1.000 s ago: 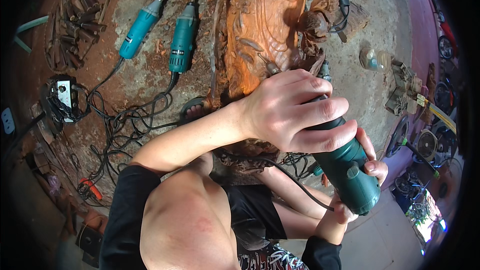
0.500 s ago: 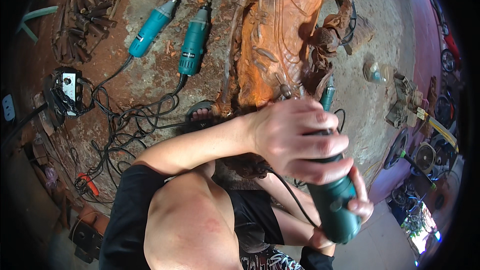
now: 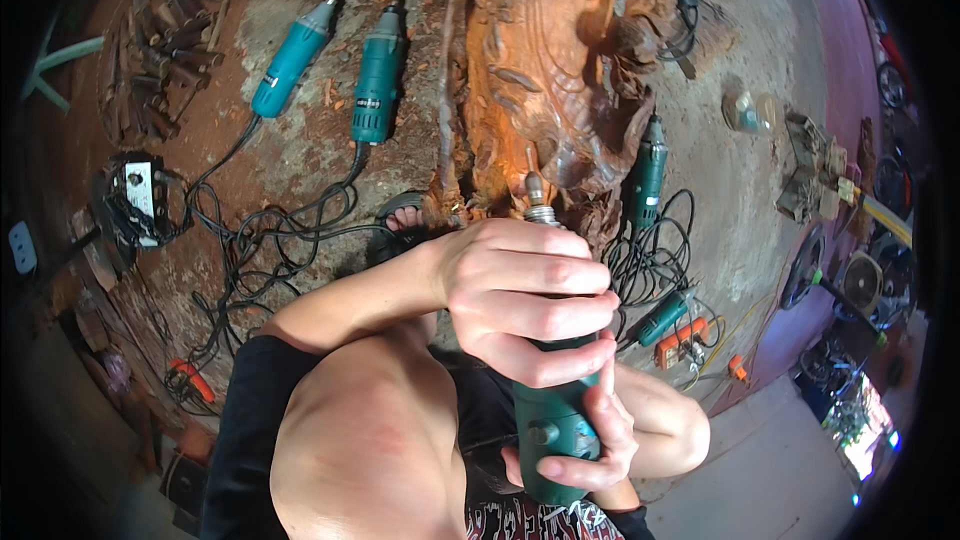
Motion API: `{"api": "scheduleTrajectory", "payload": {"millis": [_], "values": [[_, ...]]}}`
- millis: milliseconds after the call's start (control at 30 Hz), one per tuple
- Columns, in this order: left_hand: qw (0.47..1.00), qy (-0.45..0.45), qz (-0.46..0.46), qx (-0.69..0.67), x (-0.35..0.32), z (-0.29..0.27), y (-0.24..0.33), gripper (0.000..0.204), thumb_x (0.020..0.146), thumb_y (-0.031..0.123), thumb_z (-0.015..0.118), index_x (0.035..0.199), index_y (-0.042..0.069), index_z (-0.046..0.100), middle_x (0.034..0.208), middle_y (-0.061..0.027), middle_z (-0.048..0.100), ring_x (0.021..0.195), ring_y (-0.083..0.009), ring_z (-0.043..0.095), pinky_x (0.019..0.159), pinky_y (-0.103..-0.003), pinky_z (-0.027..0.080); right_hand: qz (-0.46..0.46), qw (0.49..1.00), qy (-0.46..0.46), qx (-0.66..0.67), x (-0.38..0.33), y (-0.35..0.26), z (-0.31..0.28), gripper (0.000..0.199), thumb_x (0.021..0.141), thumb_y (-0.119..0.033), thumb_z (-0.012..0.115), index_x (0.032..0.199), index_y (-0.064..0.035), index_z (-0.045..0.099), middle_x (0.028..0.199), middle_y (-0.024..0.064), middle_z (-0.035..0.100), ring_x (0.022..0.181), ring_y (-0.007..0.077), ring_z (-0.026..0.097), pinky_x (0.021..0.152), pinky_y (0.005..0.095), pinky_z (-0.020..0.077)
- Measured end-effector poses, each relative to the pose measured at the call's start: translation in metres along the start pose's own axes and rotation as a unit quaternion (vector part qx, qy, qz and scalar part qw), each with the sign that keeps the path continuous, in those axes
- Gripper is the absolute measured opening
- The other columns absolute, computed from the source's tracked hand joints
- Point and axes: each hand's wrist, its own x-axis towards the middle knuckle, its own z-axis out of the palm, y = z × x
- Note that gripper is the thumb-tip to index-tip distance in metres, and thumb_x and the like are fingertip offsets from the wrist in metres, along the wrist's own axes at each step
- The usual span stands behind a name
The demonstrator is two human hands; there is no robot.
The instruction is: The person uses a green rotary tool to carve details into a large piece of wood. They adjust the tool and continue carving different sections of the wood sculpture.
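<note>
A dark green die grinder [image 3: 550, 410] is held in both my hands, its metal nose and bit pointing away from me. My left hand [image 3: 530, 300] wraps over the front of its body, fingers closed. At the rear, my right hand [image 3: 600, 435] grips the casing from the right, thumb across it. The bit lies over the near end of a reddish-brown wood carving [image 3: 545, 50] with raised leaf-like relief and flowing grooves. Whether the bit touches the wood I cannot tell. My left hand hides part of the tool.
Left of the carving lie a light teal grinder [image 3: 295, 60] and a darker one [image 3: 377, 85], their black cords tangled. Another grinder [image 3: 650, 175] stands close on the right. A control box [image 3: 140, 200] sits far left, near a pile of chisels [image 3: 170, 50]. A glass jar [image 3: 742, 112] is at right.
Both hands and the grinder have moved left, bringing the bit into line with the carving's near end. The cords and tools at right are now uncovered. The view has shifted slightly.
</note>
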Motion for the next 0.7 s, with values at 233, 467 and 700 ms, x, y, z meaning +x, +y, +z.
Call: {"api": "scheduleTrajectory", "payload": {"millis": [233, 467, 700], "values": [[1.000, -0.022, -0.015, 0.003, 0.021, 0.026, 0.007, 0.025, 0.079, 0.009, 0.077, 0.103, 0.011, 0.069, 0.096, -0.0064, 0.069, 0.079, -0.0218, 0.068, 0.065, -0.033, 0.057, 0.115, 0.993, 0.037, 0.017, 0.008, -0.008, -0.019, 0.063, 0.077, -0.007, 0.076, 0.132, -0.0164, 0.045, 0.122, 0.0161, 0.054, 0.093, 0.0283, 0.064, 0.087, 0.0337, 0.0528], [0.998, -0.063, -0.003, -0.031, 0.015, 0.031, -0.013, 0.041, 0.080, 0.011, 0.086, 0.116, 0.016, 0.066, 0.111, -0.0087, 0.073, 0.089, -0.0234, 0.072, 0.067, -0.031, 0.061, 0.282, 0.947, -0.054, 0.143, 0.002, -0.024, -0.054, 0.089, 0.065, -0.023, 0.084, 0.141, -0.0205, 0.038, 0.146, 0.0250, 0.043, 0.119, 0.0396, 0.056, 0.105, 0.0445, 0.0433], [0.999, -0.033, 0.017, 0.002, 0.000, 0.031, -0.020, 0.028, 0.082, 0.013, 0.080, 0.109, 0.014, 0.072, 0.103, -0.0072, 0.071, 0.083, -0.0214, 0.069, 0.067, -0.032, 0.058, 0.290, 0.906, -0.240, 0.191, 0.002, -0.008, -0.105, 0.084, 0.068, -0.042, 0.088, 0.135, -0.0197, 0.043, 0.150, 0.0307, 0.046, 0.119, 0.0460, 0.064, 0.105, 0.0493, 0.0482]]}}
